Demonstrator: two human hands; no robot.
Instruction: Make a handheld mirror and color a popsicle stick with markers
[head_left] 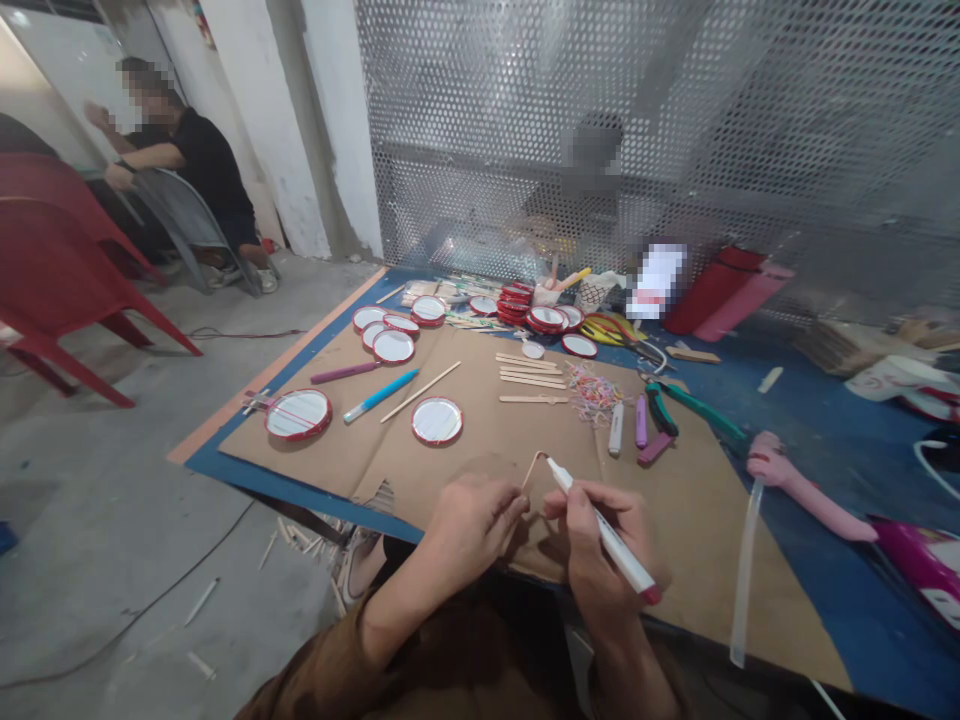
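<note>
Near the front edge of the cardboard point(465, 360), my left hand point(474, 522) pinches a thin, light strip point(532, 470) whose upper end is bent. My right hand point(606, 540) holds a white marker point(611, 535) with a red end, its tip at the bent end of the strip. Beyond the hands lies a round white disc with a red rim point(437, 421). A similar disc with a small stick neck point(298, 414) rests at the left. Flat wooden sticks point(532, 378) and a heap of coloured rubber bands point(596, 393) are behind my right hand.
More red-rimmed discs point(394, 345) lie toward the back. A blue pen point(381, 395), a thin stick point(420, 392), green-handled pliers point(661, 410) and a pink glue gun point(810, 490) are on the table. A perforated metal panel point(480, 120) stands behind; a seated person point(202, 165) is at far left.
</note>
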